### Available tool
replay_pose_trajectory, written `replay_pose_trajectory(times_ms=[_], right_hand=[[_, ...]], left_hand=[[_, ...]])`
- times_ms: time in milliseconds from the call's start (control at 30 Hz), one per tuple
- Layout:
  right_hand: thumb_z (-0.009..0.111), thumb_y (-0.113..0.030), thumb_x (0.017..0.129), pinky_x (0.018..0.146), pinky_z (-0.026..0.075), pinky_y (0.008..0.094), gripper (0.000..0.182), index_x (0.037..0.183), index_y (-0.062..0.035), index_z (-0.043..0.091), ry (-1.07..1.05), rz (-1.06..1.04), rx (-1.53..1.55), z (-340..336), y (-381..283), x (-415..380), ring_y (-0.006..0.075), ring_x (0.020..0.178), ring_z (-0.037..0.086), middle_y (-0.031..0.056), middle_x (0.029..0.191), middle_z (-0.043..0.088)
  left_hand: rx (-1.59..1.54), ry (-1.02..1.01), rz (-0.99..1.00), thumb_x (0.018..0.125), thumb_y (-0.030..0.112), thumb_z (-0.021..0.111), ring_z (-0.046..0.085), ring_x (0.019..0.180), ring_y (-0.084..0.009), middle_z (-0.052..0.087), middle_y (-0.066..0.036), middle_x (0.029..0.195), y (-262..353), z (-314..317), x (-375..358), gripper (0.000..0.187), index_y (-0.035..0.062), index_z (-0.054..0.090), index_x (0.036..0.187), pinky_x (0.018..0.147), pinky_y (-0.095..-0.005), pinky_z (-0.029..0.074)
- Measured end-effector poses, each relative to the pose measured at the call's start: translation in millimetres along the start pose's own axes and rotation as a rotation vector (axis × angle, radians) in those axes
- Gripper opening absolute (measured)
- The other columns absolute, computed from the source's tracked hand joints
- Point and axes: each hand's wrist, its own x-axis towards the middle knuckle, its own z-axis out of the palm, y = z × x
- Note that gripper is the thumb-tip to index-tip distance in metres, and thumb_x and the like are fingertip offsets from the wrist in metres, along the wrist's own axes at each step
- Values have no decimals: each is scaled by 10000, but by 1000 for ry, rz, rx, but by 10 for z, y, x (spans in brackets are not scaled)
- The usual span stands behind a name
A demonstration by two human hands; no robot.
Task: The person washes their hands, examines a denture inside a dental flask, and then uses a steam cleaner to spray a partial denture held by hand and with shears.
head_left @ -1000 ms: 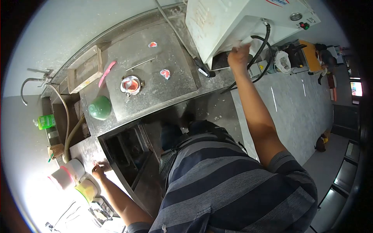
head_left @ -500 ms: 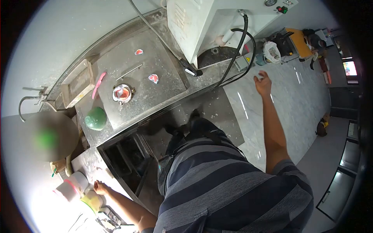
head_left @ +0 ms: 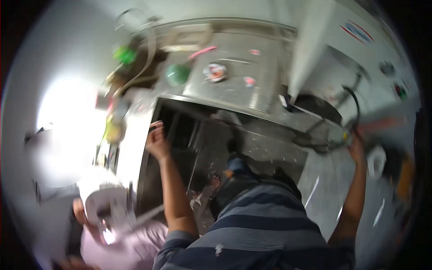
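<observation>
My left hand [head_left: 157,141] is raised near the left end of the counter's front edge, its fingers half curled and apart with nothing visible in them. My right hand [head_left: 357,146] reaches out to the right beside the black hose [head_left: 354,101]. Blur hides its fingers, so whether it grips the hose cannot be made out. On the grey counter board [head_left: 234,94] sit a round metal holder with a red and white piece [head_left: 215,72], two small red and white pieces, a thin metal rod [head_left: 234,60], a pink knife-like tool [head_left: 202,52] and a green bowl [head_left: 177,75].
A white machine [head_left: 378,54] with a gauge and knobs stands at the right. A shallow tray [head_left: 186,38] lies at the back. Containers [head_left: 114,128] line the bright left counter. Another person in a pink top [head_left: 121,247] is at lower left, by a white device [head_left: 105,198].
My view has swung left, shifting the counter up and right, and is blurred. My left hand has come away from the containers; my right hand is now beside the hose. Another person has come into view.
</observation>
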Motion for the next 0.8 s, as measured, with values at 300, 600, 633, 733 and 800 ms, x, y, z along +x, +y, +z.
replay_pose_trajectory(times_ms=[300,600,633,733,800], right_hand=[[812,-91,655,1030,391,446,728,1300,30,495,114,-116,31,117,520,-247,391,1202,509,210,1280,542],[845,-91,639,861,465,407,607,1166,24,566,-119,317,313,59,1105,-1832,292,992,587,162,1118,585],[854,-97,623,840,473,408,572,1117,15,589,-259,377,241,20,980,-1960,291,964,596,152,1075,599],[849,-83,575,763,509,392,397,917,-14,661,-303,369,299,507,796,-2245,270,830,661,120,908,693],[873,-145,562,744,531,414,394,885,-21,686,-519,179,144,1006,631,-2228,331,797,676,165,869,697]], left_hand=[[26,-223,-513,832,106,731,666,763,-151,690,-104,784,209,177,-2753,149,-15,650,867,722,-301,511],[463,-656,-741,823,144,662,703,866,-264,712,-165,868,390,-920,-4102,162,-1,690,890,779,-362,522],[447,-679,-752,825,165,655,703,877,-278,710,-176,874,197,-1111,-4357,182,-4,692,881,783,-368,524],[633,-785,-836,833,220,637,697,902,-319,708,-189,926,-174,-1654,-5106,243,-9,700,884,779,-390,532],[600,-851,-973,842,209,639,707,835,-241,719,-160,880,-221,-1902,-5406,210,8,697,872,750,-371,537]])
